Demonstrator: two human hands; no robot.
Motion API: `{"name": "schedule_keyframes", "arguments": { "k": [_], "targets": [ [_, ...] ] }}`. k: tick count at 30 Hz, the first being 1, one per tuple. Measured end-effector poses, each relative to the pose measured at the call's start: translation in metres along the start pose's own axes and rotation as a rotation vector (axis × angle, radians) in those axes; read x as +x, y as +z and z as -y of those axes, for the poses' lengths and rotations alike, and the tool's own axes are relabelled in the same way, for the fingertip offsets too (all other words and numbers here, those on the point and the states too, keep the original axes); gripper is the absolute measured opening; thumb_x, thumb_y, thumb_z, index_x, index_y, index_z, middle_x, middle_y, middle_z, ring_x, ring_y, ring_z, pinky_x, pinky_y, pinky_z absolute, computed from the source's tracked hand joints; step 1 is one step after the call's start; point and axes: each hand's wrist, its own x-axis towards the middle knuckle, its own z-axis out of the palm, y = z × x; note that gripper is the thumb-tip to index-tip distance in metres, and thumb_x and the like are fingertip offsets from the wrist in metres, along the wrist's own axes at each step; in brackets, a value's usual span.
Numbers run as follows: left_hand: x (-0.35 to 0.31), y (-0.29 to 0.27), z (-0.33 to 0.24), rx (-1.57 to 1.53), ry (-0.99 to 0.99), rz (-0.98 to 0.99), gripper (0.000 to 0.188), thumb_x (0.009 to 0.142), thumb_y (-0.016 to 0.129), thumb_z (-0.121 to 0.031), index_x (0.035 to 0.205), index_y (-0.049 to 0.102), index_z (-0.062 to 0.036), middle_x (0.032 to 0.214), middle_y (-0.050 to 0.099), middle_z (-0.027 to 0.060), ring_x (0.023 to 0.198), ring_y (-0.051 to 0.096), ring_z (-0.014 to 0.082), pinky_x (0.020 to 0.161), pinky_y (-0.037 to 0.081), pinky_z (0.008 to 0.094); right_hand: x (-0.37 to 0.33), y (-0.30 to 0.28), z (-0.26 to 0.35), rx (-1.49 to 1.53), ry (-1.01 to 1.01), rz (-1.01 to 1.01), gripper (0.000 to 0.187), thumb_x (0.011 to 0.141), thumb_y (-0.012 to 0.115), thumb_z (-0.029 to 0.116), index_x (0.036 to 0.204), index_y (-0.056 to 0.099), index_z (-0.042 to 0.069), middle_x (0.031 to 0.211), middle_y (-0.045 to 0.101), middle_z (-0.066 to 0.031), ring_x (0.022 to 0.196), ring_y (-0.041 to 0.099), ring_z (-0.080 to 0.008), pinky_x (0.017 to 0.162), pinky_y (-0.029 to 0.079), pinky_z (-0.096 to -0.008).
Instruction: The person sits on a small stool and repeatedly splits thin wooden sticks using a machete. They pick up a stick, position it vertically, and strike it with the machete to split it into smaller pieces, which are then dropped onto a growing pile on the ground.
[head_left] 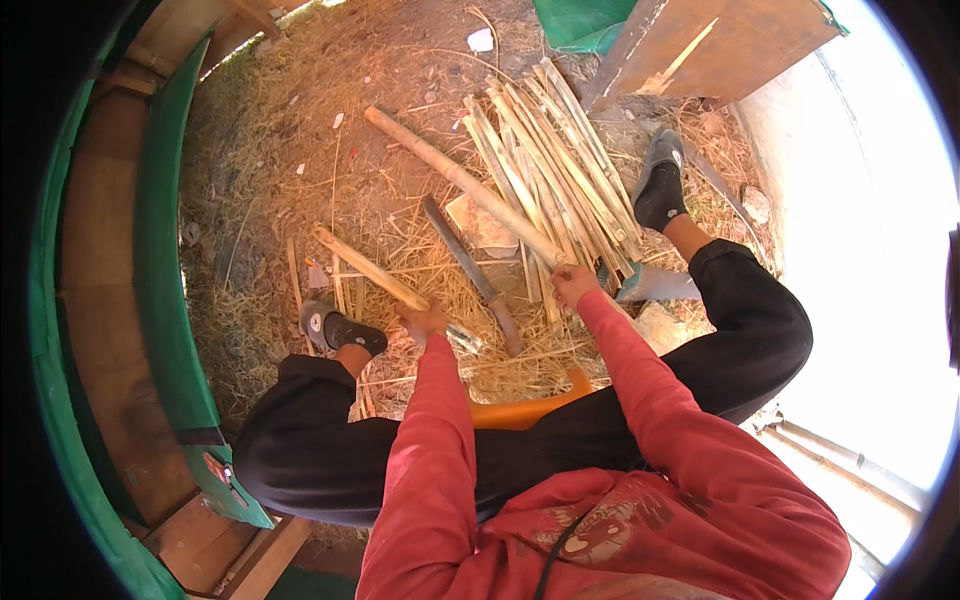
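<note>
My left hand (423,320) is closed around a short length of split bamboo (362,262), whose far end points up and left. A longer round bamboo pole (462,182) slants from the far left down to my right hand (572,286), whose fingers are wrapped round its near end. Between the two pieces, a machete (468,262) with a dark blade lies on the straw, its handle toward me. Beyond my right hand spreads a pile of pale split bamboo strips (560,160), roughly side by side; the pole crosses its near left edge.
An orange plastic seat (530,408) shows beneath my legs. My shod feet stand either side of the straw-littered ground (270,150). A flat pale block (482,222) lies under the pole. A wooden panel (715,45) stands far right; a green-edged wooden structure (165,250) borders the left.
</note>
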Motion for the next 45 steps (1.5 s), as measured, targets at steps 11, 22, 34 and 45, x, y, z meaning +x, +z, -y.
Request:
{"name": "schedule_keyframes", "arguments": {
  "k": [11,22,34,45],
  "targets": [
    [-0.102,-0.004,-0.043,-0.512,0.234,-0.002,0.079,0.088,0.066,-0.025,0.146,0.020,0.0017,0.136,0.045,0.0257,0.120,0.052,0.0361,0.102,0.043,0.0456,-0.048,0.105,0.109,-0.103,-0.290,0.221,0.079,0.088,0.058,0.060,0.140,0.045,0.003,0.129,0.059,-0.0207,0.120,0.057,-0.0294,0.103,0.042,-0.0422],
    [-0.033,-0.198,-0.187,-0.132,0.642,0.382,0.086,0.085,0.066,-0.056,0.142,0.041,0.0022,0.138,0.050,0.0245,0.130,0.048,0.0337,0.108,0.038,0.0431,-0.053,0.127,0.139,0.250,-0.543,0.277,0.045,0.094,0.061,0.040,0.123,0.061,0.006,0.068,0.060,-0.0024,0.059,0.057,-0.0130,0.058,0.050,-0.0294],
    [-0.080,-0.308,-0.291,-0.173,1.142,0.080,0.024,0.091,0.061,-0.004,0.113,0.060,0.0080,0.091,0.071,0.0115,0.084,0.068,0.0128,0.074,0.054,0.0273,0.000,0.146,0.004,-0.611,-0.322,0.014,0.079,0.082,0.074,0.036,0.143,0.033,0.006,0.141,0.040,-0.0259,0.132,0.041,-0.0407,0.107,0.038,-0.0485],
    [-0.050,-0.276,-0.280,0.042,1.163,-0.103,0.026,0.087,0.064,-0.004,0.113,0.061,-0.0004,0.086,0.071,0.0150,0.073,0.070,0.0199,0.068,0.055,0.0335,-0.010,0.122,-0.007,0.057,0.046,0.184,0.038,0.082,0.065,0.008,0.116,0.052,0.000,0.093,0.060,-0.0162,0.086,0.065,-0.0293,0.068,0.054,-0.0411]
  ]
}}
